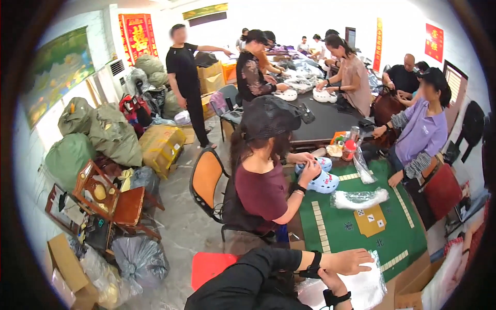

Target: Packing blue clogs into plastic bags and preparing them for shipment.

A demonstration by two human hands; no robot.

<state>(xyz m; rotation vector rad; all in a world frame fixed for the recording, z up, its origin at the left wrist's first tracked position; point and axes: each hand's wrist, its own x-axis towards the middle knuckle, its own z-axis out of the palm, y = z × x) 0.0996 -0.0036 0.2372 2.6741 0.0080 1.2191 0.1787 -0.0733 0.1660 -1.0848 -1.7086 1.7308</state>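
Observation:
My left hand (352,262) reaches in from the lower edge in a black sleeve. It lies palm down with fingers stretched out, holding nothing. A black wristband (312,262) circles that wrist. Just below it, my right hand (335,282) has its fingertips at the wristband's strap, partly hidden by the left wrist. Another black band (337,298) is on my right wrist. Beneath both hands, a clear plastic bag with white contents (369,292) lies at the near edge of a green tabletop (338,243) printed with a mahjong layout.
A seated person beside me (261,186) handles light-blue clogs (324,182). Near them lie a clear bag of white material (360,198) and a red-lidded jar (349,150). A red stool (213,268) stands at my left. Others work around a dark table (315,126); sacks (111,129) and boxes (161,147) line the left.

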